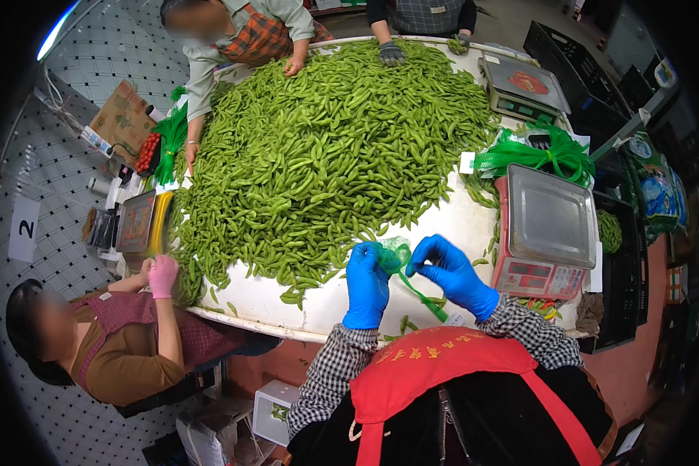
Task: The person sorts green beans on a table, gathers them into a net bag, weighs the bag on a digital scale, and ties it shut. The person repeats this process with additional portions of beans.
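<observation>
My left hand (367, 288), in a blue glove, grips a green mesh bag (391, 256) above the table's near edge. The bag's gathered tail hangs down to the right and ends at a white tag (455, 319). My right hand (454, 279), also blue-gloved, has its fingers curled beside the bag's opening. Its fingertips are close to the mesh; whether they pinch it is not clear. Just beyond both hands spreads a large heap of green edamame pods (326, 157) on the white table (320, 309). A few loose pods (408, 324) lie between my wrists.
A red scale (550, 221) stands right of my hands, below a bundle of green mesh bags (536, 156). Another scale (521, 87) is farther back. Black crates (617, 291) line the right side. Three people work around the heap, one with a pink glove (163, 276).
</observation>
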A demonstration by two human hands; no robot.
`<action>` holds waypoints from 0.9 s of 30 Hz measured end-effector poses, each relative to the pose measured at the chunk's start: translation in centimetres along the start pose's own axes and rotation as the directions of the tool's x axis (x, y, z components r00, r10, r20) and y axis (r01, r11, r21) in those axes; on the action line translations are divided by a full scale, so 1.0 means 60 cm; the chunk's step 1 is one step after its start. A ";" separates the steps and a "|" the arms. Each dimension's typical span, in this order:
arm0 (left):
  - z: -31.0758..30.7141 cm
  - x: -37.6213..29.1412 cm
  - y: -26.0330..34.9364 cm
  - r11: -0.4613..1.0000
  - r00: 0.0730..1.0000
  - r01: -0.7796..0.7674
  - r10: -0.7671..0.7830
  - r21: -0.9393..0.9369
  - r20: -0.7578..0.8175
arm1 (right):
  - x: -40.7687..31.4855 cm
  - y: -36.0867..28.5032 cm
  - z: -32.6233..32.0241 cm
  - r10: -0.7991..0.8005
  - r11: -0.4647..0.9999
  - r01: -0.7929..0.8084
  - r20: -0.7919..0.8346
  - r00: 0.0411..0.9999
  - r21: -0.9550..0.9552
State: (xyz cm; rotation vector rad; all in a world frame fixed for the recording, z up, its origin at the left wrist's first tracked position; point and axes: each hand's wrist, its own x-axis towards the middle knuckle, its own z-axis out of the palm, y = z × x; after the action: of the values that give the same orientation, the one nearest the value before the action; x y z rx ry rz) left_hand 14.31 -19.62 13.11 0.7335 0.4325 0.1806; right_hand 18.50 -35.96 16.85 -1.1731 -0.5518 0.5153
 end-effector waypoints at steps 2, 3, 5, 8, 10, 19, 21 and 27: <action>-0.018 0.008 0.006 1.000 0.998 -0.002 0.002 -0.002 0.069 | -0.003 0.011 0.009 0.022 0.999 -0.021 0.063 0.998 -0.024; -0.010 0.007 0.011 0.999 0.999 -0.030 0.029 0.031 0.037 | -0.004 0.015 0.013 0.042 0.999 -0.042 0.058 0.997 -0.007; 0.013 0.002 0.025 0.992 0.996 -0.083 0.086 0.100 -0.022 | -0.002 0.024 0.015 0.059 0.997 -0.055 0.058 0.997 -0.056; 0.009 0.004 0.025 0.990 0.990 -0.134 0.131 0.051 0.060 | 0.002 0.018 0.027 0.174 0.984 -0.174 0.016 0.985 0.025; 0.013 0.002 0.027 0.958 0.978 -0.209 0.203 0.198 0.048 | 0.005 0.028 0.021 0.270 0.957 -0.261 -0.063 0.961 0.123; 0.005 -0.004 -0.005 0.394 0.736 -0.636 0.566 0.663 0.370 | 0.021 0.009 0.023 0.413 0.910 -0.415 -0.064 0.908 -0.006; 0.005 -0.011 0.006 0.349 0.745 -0.601 0.572 0.719 0.345 | 0.023 0.013 0.016 0.402 0.915 -0.403 -0.125 0.907 0.020; -0.014 -0.006 0.014 0.598 0.881 -0.462 0.394 0.655 0.261 | 0.031 0.029 -0.023 0.248 0.969 -0.227 -0.367 0.897 0.100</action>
State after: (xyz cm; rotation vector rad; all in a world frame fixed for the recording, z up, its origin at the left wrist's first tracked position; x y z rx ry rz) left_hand 13.62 -18.59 13.26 1.6157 0.2137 0.4524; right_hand 20.62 -35.23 15.05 -1.2565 -0.0604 0.4924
